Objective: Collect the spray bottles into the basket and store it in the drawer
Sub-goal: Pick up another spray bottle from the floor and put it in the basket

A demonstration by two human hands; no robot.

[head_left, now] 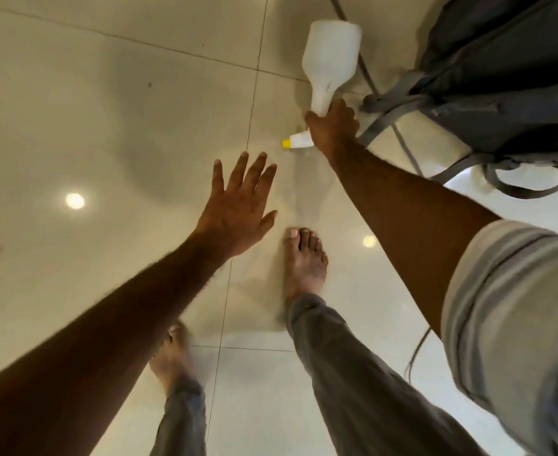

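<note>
Head view: your left hand (238,205) hangs over the tiled floor (106,93), fingers spread, holding nothing. Your right hand (331,128) grips the white spray bottle (331,57) by its neck, yellow-tipped nozzle (295,142) poking left. Grey backpack (501,77) sits just right of it.

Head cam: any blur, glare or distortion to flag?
Head view: motion blur smears the left foot and softens the white spray bottle in the right hand; ceiling-light glare spots on the glossy floor tiles; wide-angle stretch enlarges the forearms; left hand fairly sharp.
</note>
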